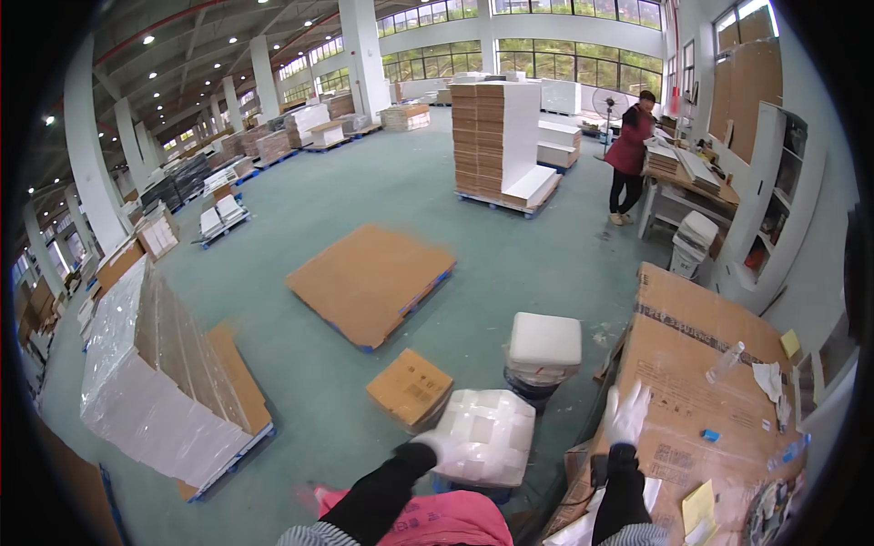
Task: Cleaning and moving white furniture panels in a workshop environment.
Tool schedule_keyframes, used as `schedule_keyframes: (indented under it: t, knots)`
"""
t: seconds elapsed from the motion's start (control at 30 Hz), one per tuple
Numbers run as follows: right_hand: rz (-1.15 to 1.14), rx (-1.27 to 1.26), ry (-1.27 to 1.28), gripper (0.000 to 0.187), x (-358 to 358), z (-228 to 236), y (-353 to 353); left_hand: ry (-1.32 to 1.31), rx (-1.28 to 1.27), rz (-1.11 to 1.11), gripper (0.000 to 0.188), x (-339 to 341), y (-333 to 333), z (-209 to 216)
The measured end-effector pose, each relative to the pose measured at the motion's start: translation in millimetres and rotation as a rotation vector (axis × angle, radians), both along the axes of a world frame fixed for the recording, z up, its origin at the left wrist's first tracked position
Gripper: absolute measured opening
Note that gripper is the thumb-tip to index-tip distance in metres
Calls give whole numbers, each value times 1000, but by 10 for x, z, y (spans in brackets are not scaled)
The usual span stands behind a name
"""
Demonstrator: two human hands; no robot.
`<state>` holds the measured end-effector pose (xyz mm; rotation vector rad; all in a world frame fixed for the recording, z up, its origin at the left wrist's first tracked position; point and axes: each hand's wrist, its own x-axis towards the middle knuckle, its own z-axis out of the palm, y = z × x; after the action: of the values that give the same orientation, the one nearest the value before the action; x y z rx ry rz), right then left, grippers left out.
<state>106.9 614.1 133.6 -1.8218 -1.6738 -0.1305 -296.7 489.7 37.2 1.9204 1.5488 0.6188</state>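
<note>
My right hand point(628, 415), in a white glove, is held over the near left edge of a cardboard-covered table point(678, 382). Its fingers are stretched out and it holds nothing. In front of me, my white-gloved left hand point(444, 448) is at the left side of a stool seat point(487, 432) padded in white and wrapped with tape. Blur and white against white hide its fingers, and whether it touches the seat is unclear. Pink cloth point(437, 519) lies across my lap. On the table are a clear plastic bottle point(726, 362), a small blue object point(710, 435) and yellow paper point(699, 510).
A second white-topped stool point(544, 346) and a cardboard box point(410, 387) stand just ahead. Beyond is a cardboard-topped pallet point(369, 278). Wrapped panels point(155, 382) stand left; a tall panel stack point(496, 136) rises farther off. A person point(630, 150) stands at a far-right workbench point(696, 177).
</note>
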Motion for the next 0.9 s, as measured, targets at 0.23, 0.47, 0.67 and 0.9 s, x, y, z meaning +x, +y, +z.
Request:
schedule_keyframes:
  t: [0.23, 0.47, 0.67, 0.9]
  knots:
    - [-204, -275, -84, 64, 725, -1073, -854, 536, -1131, -83, 66, -862, -2057, -1114]
    - [-234, -222, -90, 61, 832, -1109, -808, 216, -955, 253, 64, -561, -2384, -1098]
    - [-217, -221, -84, 58, 851, -1168, -806, 444, -935, 4, 51, -329, -1760, -613]
    - [-206, -197, -86, 56, 780, -1168, -787, 214, -684, -110, 47, 62, -1668, -739]
